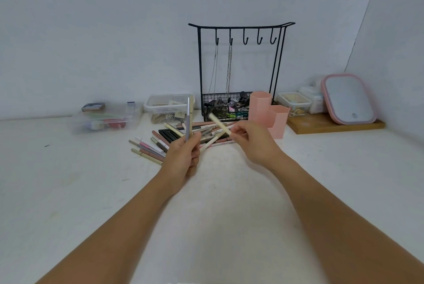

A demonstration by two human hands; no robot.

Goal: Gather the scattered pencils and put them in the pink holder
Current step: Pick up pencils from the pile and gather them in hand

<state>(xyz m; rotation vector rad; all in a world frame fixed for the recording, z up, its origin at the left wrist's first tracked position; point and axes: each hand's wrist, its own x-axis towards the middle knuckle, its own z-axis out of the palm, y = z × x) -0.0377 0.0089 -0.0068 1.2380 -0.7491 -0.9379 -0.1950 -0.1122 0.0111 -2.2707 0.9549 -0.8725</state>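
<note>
Several pencils in cream, pink, grey and brown lie scattered in a pile on the white table, just beyond my hands. My left hand grips a grey pencil upright, with a second cream one beside it. My right hand pinches a cream pencil that slants up to the left. The pink holder, two hexagonal cups joined together, stands on the table right of the pile, close to my right hand.
A black wire rack with hooks, chains and a basket stands behind the pile. Clear plastic boxes sit at the back left. A wooden board with a pink-framed mirror and small boxes lies at the back right.
</note>
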